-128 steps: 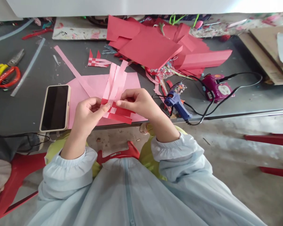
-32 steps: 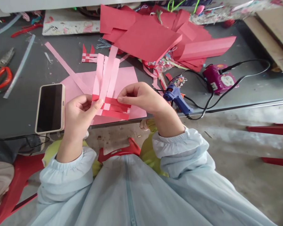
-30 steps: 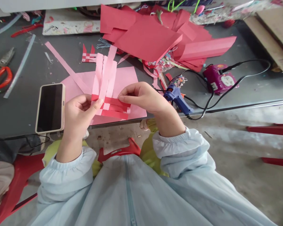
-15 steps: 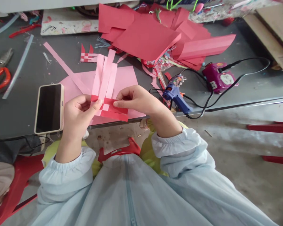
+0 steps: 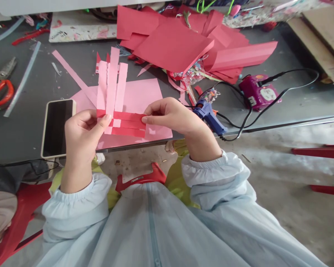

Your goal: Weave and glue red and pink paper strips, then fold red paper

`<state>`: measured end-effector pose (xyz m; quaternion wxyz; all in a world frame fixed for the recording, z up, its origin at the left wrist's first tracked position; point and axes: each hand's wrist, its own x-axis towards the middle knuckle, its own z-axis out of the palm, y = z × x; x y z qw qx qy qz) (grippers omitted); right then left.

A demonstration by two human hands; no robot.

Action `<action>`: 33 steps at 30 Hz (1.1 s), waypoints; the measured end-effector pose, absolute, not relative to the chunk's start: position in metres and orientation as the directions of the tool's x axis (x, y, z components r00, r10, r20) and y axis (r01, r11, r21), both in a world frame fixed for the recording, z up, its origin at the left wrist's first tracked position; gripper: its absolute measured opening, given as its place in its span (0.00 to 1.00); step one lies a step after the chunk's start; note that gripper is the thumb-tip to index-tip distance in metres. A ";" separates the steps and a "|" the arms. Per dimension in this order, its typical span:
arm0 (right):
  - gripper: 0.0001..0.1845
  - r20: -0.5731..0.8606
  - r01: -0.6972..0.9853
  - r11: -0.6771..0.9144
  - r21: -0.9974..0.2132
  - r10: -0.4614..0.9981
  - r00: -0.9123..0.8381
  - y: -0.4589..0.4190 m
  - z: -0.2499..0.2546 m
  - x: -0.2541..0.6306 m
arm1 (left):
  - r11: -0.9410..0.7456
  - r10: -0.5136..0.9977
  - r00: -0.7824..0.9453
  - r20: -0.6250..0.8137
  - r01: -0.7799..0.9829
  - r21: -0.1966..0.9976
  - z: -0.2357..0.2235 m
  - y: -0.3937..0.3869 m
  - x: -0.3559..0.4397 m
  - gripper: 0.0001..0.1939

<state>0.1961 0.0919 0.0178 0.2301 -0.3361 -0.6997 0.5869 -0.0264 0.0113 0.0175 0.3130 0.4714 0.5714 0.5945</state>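
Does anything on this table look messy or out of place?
The blue glue gun lies right by the front edge of the table, so it looks easy to knock off. The red paper pile looks messy, its sheets overlapping at odd angles.

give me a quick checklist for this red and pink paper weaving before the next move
1. Left hand pinches the checkered red-and-pink woven paper corner: ok
2. Right hand pinches the flat red paper strips near their right ends: ok
3. Long pale-pink paper strips closed up side by side: not ok, a gap shows
4. Blue plastic glue gun off the large flat pink paper sheet: ok
5. Glue gun cool: cannot tell
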 end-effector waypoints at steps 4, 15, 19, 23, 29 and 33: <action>0.10 -0.030 0.168 0.105 -0.980 0.762 -0.647 0.093 0.017 0.197 | -0.137 0.912 -0.364 0.190 0.166 0.977 0.018 0.012 -0.027 0.11; 0.20 -0.008 0.099 0.081 -0.992 0.734 -0.679 0.091 0.007 0.182 | -0.059 0.952 -0.287 0.110 0.182 0.982 0.012 0.010 -0.024 0.14; 0.19 0.007 0.076 0.070 -0.995 0.778 -0.628 0.090 0.011 0.180 | -0.051 0.949 -0.295 0.108 0.197 0.979 0.011 0.009 -0.025 0.14; 0.17 0.015 0.043 0.047 -0.998 0.831 -0.556 0.089 0.010 0.180 | -0.061 0.949 -0.294 0.113 0.181 0.982 0.012 0.007 -0.025 0.10; 0.17 0.045 0.039 0.067 -0.997 0.908 -0.416 0.090 0.006 0.180 | -0.061 0.941 -0.319 0.115 0.172 0.983 0.016 0.008 -0.023 0.10; 0.18 0.076 0.028 0.089 -0.996 0.953 -0.294 0.093 0.008 0.185 | -0.103 0.917 -0.364 0.163 0.179 0.978 0.015 0.010 -0.025 0.12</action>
